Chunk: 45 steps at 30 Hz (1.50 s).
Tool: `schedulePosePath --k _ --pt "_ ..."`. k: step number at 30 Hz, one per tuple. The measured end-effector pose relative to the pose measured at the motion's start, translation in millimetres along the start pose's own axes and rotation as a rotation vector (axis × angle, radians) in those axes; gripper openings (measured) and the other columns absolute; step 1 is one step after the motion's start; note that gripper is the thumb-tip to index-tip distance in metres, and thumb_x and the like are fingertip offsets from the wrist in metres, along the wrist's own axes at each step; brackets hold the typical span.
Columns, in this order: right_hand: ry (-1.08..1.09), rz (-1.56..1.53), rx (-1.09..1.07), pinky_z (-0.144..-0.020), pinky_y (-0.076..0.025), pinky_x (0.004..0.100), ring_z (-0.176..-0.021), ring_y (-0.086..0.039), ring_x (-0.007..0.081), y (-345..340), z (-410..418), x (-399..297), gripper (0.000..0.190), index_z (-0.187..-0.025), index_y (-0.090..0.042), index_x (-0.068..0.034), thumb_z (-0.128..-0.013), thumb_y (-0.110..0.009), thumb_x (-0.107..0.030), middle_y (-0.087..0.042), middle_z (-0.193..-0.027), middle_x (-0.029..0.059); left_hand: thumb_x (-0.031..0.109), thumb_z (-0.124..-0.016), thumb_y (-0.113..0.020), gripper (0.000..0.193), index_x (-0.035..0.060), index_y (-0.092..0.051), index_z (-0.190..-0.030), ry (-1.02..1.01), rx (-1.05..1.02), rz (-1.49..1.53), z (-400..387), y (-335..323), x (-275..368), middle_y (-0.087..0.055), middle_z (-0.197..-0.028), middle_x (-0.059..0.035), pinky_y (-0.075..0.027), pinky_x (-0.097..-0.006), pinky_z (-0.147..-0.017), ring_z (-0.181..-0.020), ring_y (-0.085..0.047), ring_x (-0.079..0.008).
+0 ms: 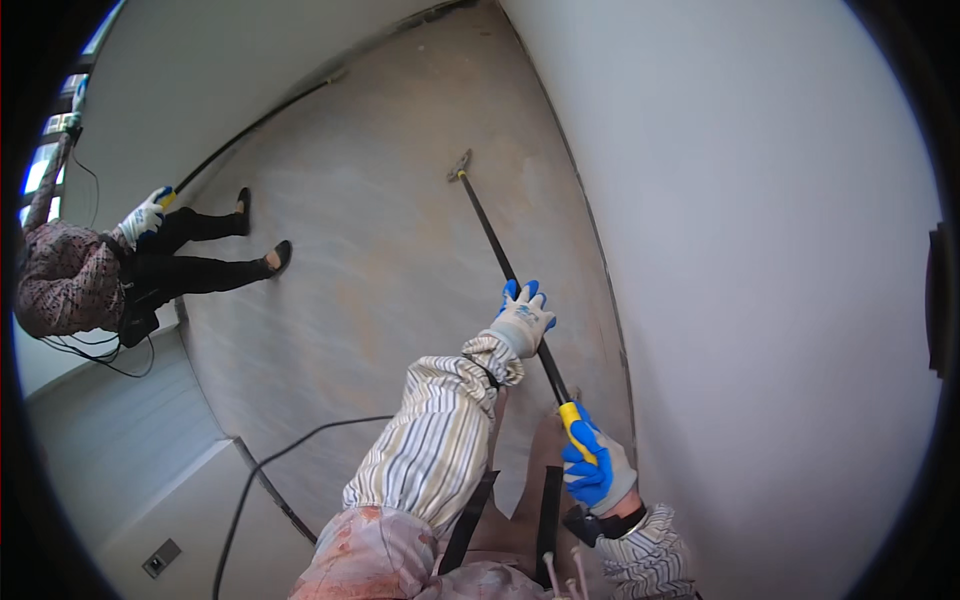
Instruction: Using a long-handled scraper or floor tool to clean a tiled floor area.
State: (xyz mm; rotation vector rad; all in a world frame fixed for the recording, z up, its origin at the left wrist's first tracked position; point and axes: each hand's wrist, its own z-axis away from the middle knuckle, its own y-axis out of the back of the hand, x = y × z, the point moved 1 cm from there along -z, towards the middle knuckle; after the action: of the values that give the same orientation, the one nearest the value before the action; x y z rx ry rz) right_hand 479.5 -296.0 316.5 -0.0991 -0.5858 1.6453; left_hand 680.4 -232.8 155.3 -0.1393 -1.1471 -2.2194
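A long-handled floor scraper (486,217) slants across the floor before me, its black pole running up from my lap to a flat scraper head (460,166). My left hand (523,319), in a white and blue coated work glove, wraps the middle of the pole. Lower down, my right hand (600,469) grips the yellow end grip (571,416) in a matching glove. The scraper head rests on the dusty concrete floor (375,247), well ahead of my feet. Striped oversleeves cover both forearms, and a black band is around my right wrist.
At left, another person (75,277) holds a similar long-handled tool (255,124) along the far wall. A plain wall (750,262) rises close on my right. A black cable (247,487) curves at lower left, near a wall socket (162,558). Windows (37,169) are at far left.
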Motion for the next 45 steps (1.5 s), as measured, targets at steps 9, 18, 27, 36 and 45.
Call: schedulePosePath --k 9,18,27,36,45 --pt "0.529 1.023 0.530 -0.040 -0.031 0.0168 -0.044 -0.038 0.0046 153 171 126 0.032 -0.119 -0.053 -0.011 -0.098 -0.039 -0.031 -0.043 -0.060 -0.0047 0.021 -0.080 -0.055 0.036 0.0126 -0.056 -0.115 -0.354 -0.193 0.290 109 -72 182 -0.046 -0.126 -0.0167 -0.017 -0.0690 -0.100 -0.126 -0.035 -0.0394" --pt "-0.174 -0.234 0.059 -0.038 -0.028 0.0197 -0.039 -0.034 0.0065 10 48 -8 0.018 -0.112 -0.047 -0.017 -0.096 -0.045 -0.024 -0.033 -0.053 -0.0024 0.021 -0.075 -0.060 0.025 0.0156 -0.060 -0.100 -0.128 -0.023 0.227 1 -22 28 -0.055 -0.104 -0.0098 -0.027 -0.0671 -0.094 -0.115 -0.043 -0.0324" --pt "0.127 0.342 0.370 -0.040 -0.032 0.0174 -0.041 -0.037 0.0041 72 148 85 0.026 -0.122 -0.047 -0.018 -0.097 -0.042 -0.026 -0.040 -0.059 -0.0035 0.024 -0.081 -0.055 0.025 0.0146 -0.059 -0.104 -0.331 -0.088 0.269 80 -45 127 -0.055 -0.110 -0.0131 -0.018 -0.0735 -0.095 -0.121 -0.041 -0.0365" --pt "-0.103 -0.096 0.092 -0.036 -0.028 0.0196 -0.037 -0.034 0.0053 -22 48 -4 0.026 -0.077 -0.049 -0.013 -0.096 -0.046 -0.030 -0.034 -0.049 -0.0037 0.021 -0.081 -0.055 0.031 0.0159 -0.059 -0.111 -0.226 -0.198 0.140 -12 12 28 -0.051 -0.120 -0.0120 -0.014 -0.0730 -0.098 -0.126 -0.036 -0.0347" --pt "-0.075 0.045 0.387 -0.040 -0.032 0.0218 -0.041 -0.036 0.0059 74 130 56 0.043 -0.064 -0.044 -0.013 -0.094 -0.044 -0.044 -0.037 -0.051 -0.0044 0.022 -0.082 -0.051 0.028 0.0156 -0.058 -0.108 -0.372 -0.063 0.200 43 -29 119 -0.052 -0.114 -0.0131 -0.020 -0.0707 -0.097 -0.123 -0.039 -0.0382"
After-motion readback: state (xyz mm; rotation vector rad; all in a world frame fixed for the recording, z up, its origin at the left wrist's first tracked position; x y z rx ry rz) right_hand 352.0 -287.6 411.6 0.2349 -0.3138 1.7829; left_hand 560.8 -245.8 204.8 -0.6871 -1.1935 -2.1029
